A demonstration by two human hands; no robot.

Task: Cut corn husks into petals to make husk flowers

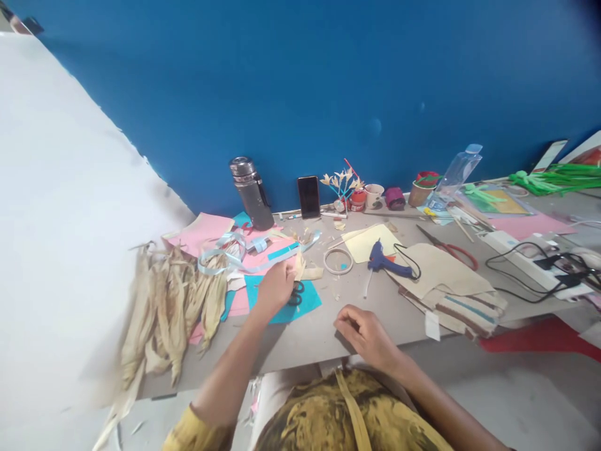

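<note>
My left hand (277, 287) is closed over the blue paper (307, 305), its fingertips pinched at a pale piece of dried husk (299, 265). Another flat husk strip (312, 274) lies just beyond. Beside that hand rest the black looped handles of scissors (297, 293), the blades not in sight. My right hand (364, 331) is curled near the table's front edge, thumb against the fingers, with nothing visible in it. A bundle of dried husks (164, 307) hangs over the edge at left. Light blue ribbon (220, 263) lies in loops beyond my left hand.
Nearby are a tape ring (338, 262), a blue glue gun (387, 260) by a folded cloth (436, 275), and orange-handled scissors (453, 250). Behind stand a flask (253, 197), a phone (308, 197), husk flowers (342, 181) and a plastic bottle (457, 175). A power strip (530, 260) trails cables.
</note>
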